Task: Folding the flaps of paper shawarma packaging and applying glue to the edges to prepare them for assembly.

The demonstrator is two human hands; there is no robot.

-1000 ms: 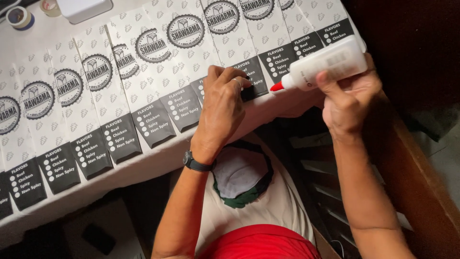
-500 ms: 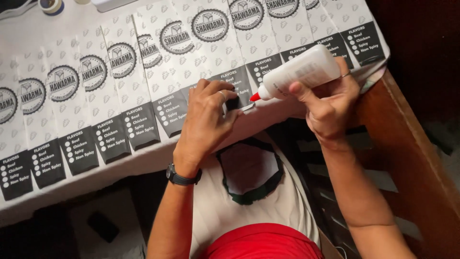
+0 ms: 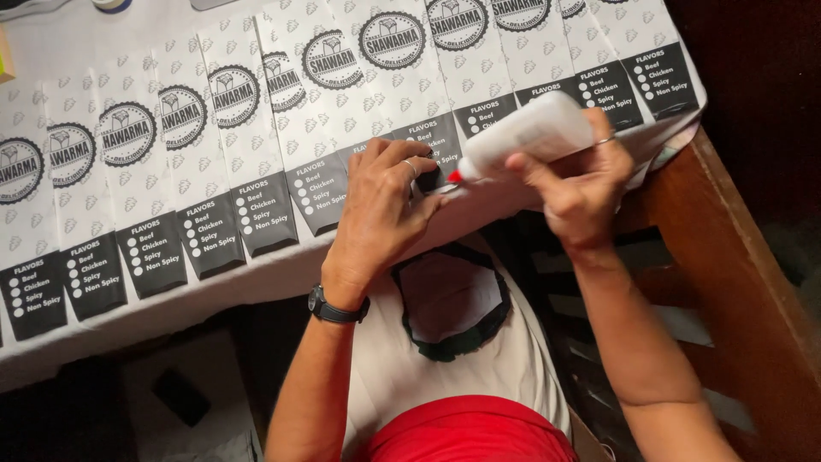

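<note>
Glue bottle clamped in right hand, long axis slanting, red tip down-left. Left hand pressing paper bag, fingers together. Bag edge beneath hidden.

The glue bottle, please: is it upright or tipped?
Tipped: the glue bottle lies nearly sideways in the right hand, red tip pointing at the paper by the left hand.

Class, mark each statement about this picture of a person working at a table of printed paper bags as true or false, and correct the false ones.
1. The right hand holds a white squeeze bottle. True.
2. The bottle's tip is blue. False: it is red.
3. The left hand rests on the paper bags. True.
4. The left wrist is bare. False: it wears a dark watch.
5. The bags lie in an overlapping row. True.
</note>
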